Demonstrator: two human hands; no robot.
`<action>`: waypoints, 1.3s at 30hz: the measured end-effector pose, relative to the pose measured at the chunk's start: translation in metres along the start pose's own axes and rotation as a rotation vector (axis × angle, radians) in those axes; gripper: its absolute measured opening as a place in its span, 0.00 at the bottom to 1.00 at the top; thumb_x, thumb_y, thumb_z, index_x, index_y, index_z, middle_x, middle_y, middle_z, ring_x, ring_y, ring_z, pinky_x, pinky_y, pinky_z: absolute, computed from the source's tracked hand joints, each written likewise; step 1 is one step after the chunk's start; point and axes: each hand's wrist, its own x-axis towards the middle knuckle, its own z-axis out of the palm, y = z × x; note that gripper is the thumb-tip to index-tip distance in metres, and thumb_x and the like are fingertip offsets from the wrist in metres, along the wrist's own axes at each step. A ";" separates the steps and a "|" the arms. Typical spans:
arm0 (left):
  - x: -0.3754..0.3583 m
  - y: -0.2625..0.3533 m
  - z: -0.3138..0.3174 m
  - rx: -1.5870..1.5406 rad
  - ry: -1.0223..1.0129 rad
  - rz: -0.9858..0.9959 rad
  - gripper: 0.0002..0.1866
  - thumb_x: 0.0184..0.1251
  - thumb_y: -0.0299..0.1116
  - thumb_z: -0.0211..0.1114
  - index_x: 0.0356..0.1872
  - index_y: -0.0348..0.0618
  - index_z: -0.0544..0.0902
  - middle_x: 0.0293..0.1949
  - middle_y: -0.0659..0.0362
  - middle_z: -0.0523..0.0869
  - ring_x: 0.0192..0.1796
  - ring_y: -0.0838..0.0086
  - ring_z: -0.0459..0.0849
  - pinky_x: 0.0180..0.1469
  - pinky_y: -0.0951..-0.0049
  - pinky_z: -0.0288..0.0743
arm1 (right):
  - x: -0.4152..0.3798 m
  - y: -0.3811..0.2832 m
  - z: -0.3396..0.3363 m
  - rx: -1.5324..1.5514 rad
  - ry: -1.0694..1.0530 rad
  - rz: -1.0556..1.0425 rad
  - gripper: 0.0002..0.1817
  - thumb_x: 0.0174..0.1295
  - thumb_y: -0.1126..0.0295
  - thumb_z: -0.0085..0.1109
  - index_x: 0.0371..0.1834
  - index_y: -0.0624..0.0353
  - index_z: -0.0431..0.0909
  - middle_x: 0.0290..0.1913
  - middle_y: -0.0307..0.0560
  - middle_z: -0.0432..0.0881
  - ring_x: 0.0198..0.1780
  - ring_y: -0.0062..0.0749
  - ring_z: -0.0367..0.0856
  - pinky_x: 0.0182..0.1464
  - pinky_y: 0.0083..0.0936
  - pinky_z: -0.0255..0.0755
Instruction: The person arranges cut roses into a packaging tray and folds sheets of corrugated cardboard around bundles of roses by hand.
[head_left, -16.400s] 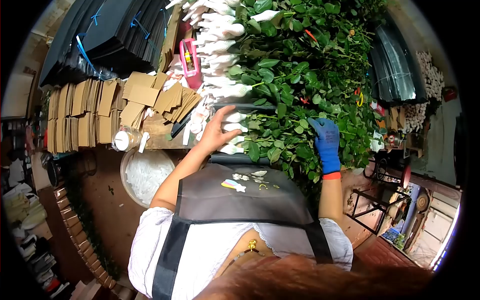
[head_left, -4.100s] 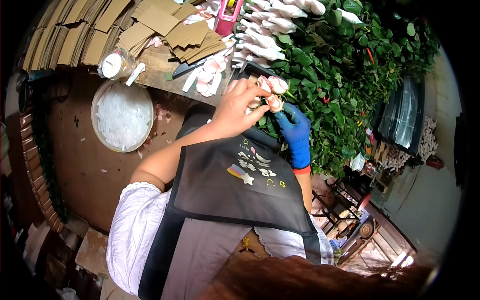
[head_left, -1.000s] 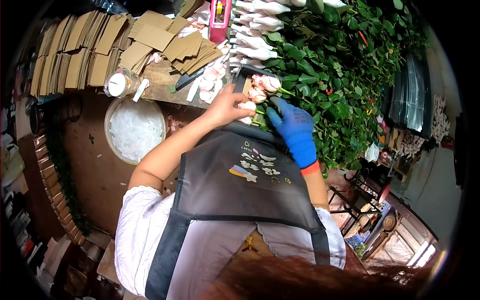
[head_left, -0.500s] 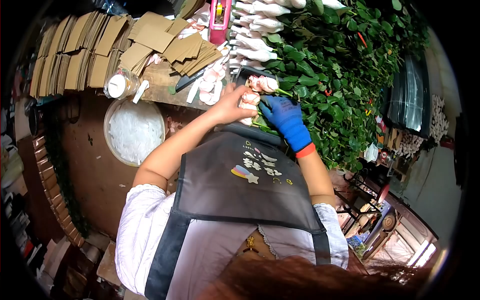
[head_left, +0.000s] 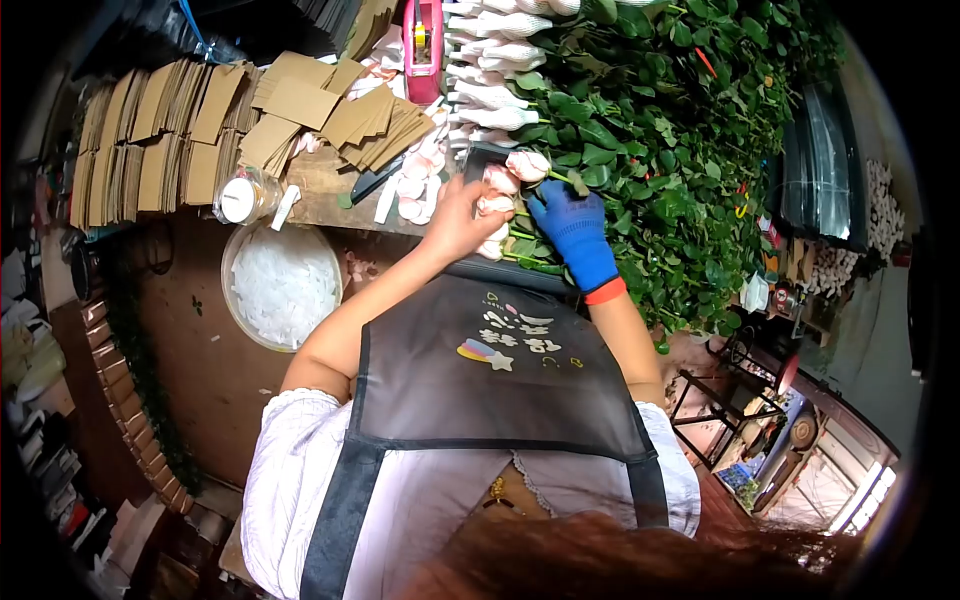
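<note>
My bare left hand [head_left: 456,216] is closed around a pale pink rose [head_left: 494,205], with its fingers at the bloom. More pink roses, one bloom [head_left: 528,165] at the top, lie in a row over a black tray [head_left: 487,156], stems pointing right. My right hand [head_left: 574,222], in a blue glove with an orange cuff, sits at the stem side of the row. Its fingers are bent together, and what is between them, if anything, is hidden among stems and leaves.
Beyond the tray are white-netted blooms [head_left: 495,92] and a mass of green foliage [head_left: 670,150]. Cardboard pieces [head_left: 300,100], a pink tape dispenser [head_left: 422,60] and a jar [head_left: 240,200] stand on the bench. A tub of white strips [head_left: 283,285] sits lower left.
My right hand has drawn slightly away from my left, toward the stems. My left hand stays at the blooms, and more of the roses show between the hands. The view has shifted a little.
</note>
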 end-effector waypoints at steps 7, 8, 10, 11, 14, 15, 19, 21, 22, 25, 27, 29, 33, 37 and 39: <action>0.002 -0.008 0.005 -0.089 0.031 0.089 0.33 0.54 0.41 0.79 0.62 0.46 0.77 0.55 0.47 0.76 0.61 0.57 0.74 0.66 0.63 0.68 | -0.006 0.009 0.012 0.092 -0.036 -0.077 0.12 0.62 0.53 0.61 0.39 0.47 0.81 0.35 0.43 0.85 0.39 0.42 0.85 0.42 0.44 0.78; 0.004 -0.006 0.003 -0.094 -0.004 0.104 0.33 0.54 0.41 0.79 0.62 0.47 0.77 0.55 0.47 0.75 0.61 0.58 0.74 0.66 0.63 0.68 | -0.007 0.006 0.010 0.078 -0.049 -0.078 0.12 0.62 0.53 0.60 0.41 0.47 0.81 0.36 0.44 0.85 0.40 0.42 0.85 0.44 0.45 0.77; 0.013 -0.008 0.003 -0.179 -0.072 -0.082 0.33 0.52 0.49 0.79 0.60 0.52 0.80 0.54 0.41 0.75 0.61 0.49 0.73 0.65 0.59 0.70 | -0.009 -0.002 0.001 0.045 -0.072 -0.074 0.12 0.63 0.55 0.60 0.44 0.46 0.80 0.37 0.44 0.85 0.42 0.42 0.85 0.48 0.49 0.76; 0.018 -0.008 0.005 -0.148 -0.053 -0.112 0.31 0.53 0.50 0.78 0.57 0.52 0.83 0.53 0.42 0.75 0.61 0.50 0.73 0.64 0.58 0.70 | -0.011 0.007 0.015 0.033 -0.020 -0.154 0.12 0.65 0.56 0.58 0.47 0.44 0.80 0.40 0.43 0.85 0.43 0.41 0.85 0.55 0.51 0.73; 0.029 -0.017 0.016 -0.143 0.033 -0.107 0.24 0.52 0.51 0.78 0.46 0.49 0.89 0.51 0.43 0.75 0.59 0.50 0.75 0.63 0.58 0.71 | -0.017 -0.001 -0.008 -0.050 -0.093 -0.136 0.13 0.67 0.56 0.58 0.48 0.47 0.82 0.44 0.42 0.87 0.46 0.40 0.86 0.54 0.41 0.78; 0.028 -0.012 0.013 -0.096 0.048 -0.064 0.23 0.52 0.51 0.78 0.45 0.49 0.89 0.50 0.43 0.75 0.58 0.51 0.76 0.63 0.59 0.71 | -0.021 -0.006 -0.030 0.124 -0.054 -0.081 0.13 0.67 0.57 0.59 0.50 0.48 0.83 0.46 0.44 0.87 0.47 0.40 0.86 0.54 0.39 0.79; 0.027 -0.012 0.013 -0.067 0.109 0.036 0.21 0.52 0.48 0.78 0.44 0.48 0.89 0.48 0.44 0.76 0.54 0.54 0.78 0.59 0.62 0.73 | -0.030 -0.011 -0.076 0.594 0.202 0.151 0.14 0.65 0.64 0.63 0.52 0.53 0.84 0.50 0.47 0.87 0.50 0.42 0.86 0.52 0.34 0.79; 0.024 -0.012 0.013 -0.074 0.113 0.039 0.19 0.53 0.46 0.78 0.43 0.47 0.89 0.47 0.46 0.78 0.52 0.58 0.79 0.56 0.63 0.74 | -0.026 -0.004 -0.066 0.728 0.245 0.151 0.16 0.65 0.70 0.62 0.55 0.55 0.84 0.52 0.50 0.86 0.51 0.42 0.85 0.54 0.31 0.77; 0.023 -0.010 0.012 -0.075 0.104 0.015 0.18 0.55 0.44 0.78 0.42 0.47 0.89 0.47 0.47 0.79 0.51 0.62 0.79 0.54 0.65 0.74 | -0.027 -0.003 -0.053 0.925 0.171 0.137 0.16 0.65 0.72 0.60 0.56 0.56 0.83 0.53 0.51 0.86 0.53 0.40 0.85 0.57 0.30 0.77; 0.029 -0.017 0.014 -0.150 0.048 -0.022 0.16 0.57 0.41 0.77 0.42 0.44 0.89 0.45 0.51 0.82 0.46 0.71 0.80 0.46 0.70 0.75 | -0.024 -0.001 -0.018 0.907 0.205 -0.075 0.17 0.64 0.77 0.59 0.56 0.57 0.83 0.56 0.50 0.86 0.58 0.41 0.84 0.61 0.32 0.75; 0.028 -0.022 0.016 -0.102 0.082 0.025 0.15 0.58 0.39 0.76 0.41 0.40 0.88 0.38 0.56 0.83 0.38 0.76 0.80 0.38 0.74 0.75 | -0.021 -0.002 -0.008 0.867 0.208 -0.064 0.17 0.64 0.76 0.58 0.56 0.56 0.83 0.56 0.51 0.85 0.57 0.44 0.84 0.60 0.33 0.76; 0.027 -0.020 0.014 -0.108 0.087 0.047 0.16 0.58 0.40 0.77 0.42 0.41 0.89 0.39 0.55 0.82 0.40 0.74 0.80 0.41 0.72 0.75 | -0.019 -0.007 -0.012 0.739 0.211 -0.050 0.18 0.64 0.75 0.58 0.58 0.54 0.81 0.54 0.51 0.85 0.55 0.47 0.84 0.57 0.35 0.77; 0.021 -0.008 0.006 -0.133 0.056 0.005 0.23 0.53 0.47 0.79 0.44 0.42 0.89 0.47 0.44 0.77 0.52 0.54 0.80 0.55 0.60 0.75 | -0.020 -0.014 -0.015 0.410 0.219 -0.141 0.24 0.62 0.72 0.59 0.64 0.51 0.77 0.53 0.51 0.83 0.49 0.51 0.82 0.51 0.40 0.78; 0.019 -0.012 0.009 -0.130 0.060 -0.001 0.23 0.54 0.47 0.79 0.45 0.41 0.89 0.50 0.40 0.77 0.56 0.50 0.78 0.59 0.57 0.74 | -0.019 -0.016 -0.011 0.286 0.194 -0.168 0.25 0.63 0.69 0.60 0.66 0.49 0.74 0.53 0.50 0.82 0.48 0.50 0.82 0.50 0.41 0.77; 0.018 -0.014 0.011 -0.125 0.080 0.007 0.23 0.54 0.47 0.79 0.45 0.41 0.89 0.51 0.38 0.77 0.57 0.47 0.78 0.60 0.57 0.73 | -0.013 -0.015 -0.004 0.245 0.137 -0.140 0.24 0.62 0.68 0.60 0.65 0.49 0.75 0.53 0.51 0.82 0.48 0.49 0.82 0.50 0.41 0.77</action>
